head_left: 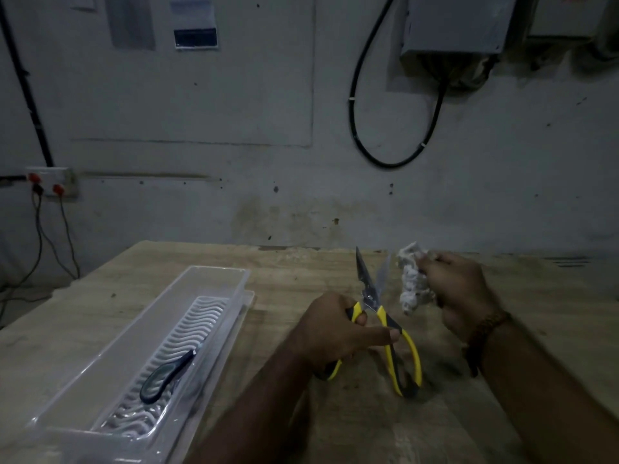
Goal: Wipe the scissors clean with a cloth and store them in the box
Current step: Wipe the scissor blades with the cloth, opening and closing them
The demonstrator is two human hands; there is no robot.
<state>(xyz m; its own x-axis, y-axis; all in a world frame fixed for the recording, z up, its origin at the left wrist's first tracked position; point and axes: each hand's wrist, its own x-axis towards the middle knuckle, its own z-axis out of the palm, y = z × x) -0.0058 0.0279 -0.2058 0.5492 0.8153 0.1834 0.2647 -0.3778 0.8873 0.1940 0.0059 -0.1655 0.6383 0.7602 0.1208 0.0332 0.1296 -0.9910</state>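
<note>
Yellow-and-black scissors [385, 316] are held upright over the wooden table, blades slightly apart and pointing away from me. My left hand [338, 333] grips one handle; the other handle loop hangs free to the right. My right hand [459, 289] clutches a crumpled white cloth [413, 283] just right of the blades, apart from them. A long clear plastic box [134, 346] lies on the left with a ribbed insert, and a dark-handled tool [165, 375] rests inside it.
The wooden table [301, 269] runs back to a grey wall. A wall socket with red plugs [50, 185] and trailing wires is at the left. A black cable loop [395, 128] and a metal cabinet [459, 28] hang on the wall.
</note>
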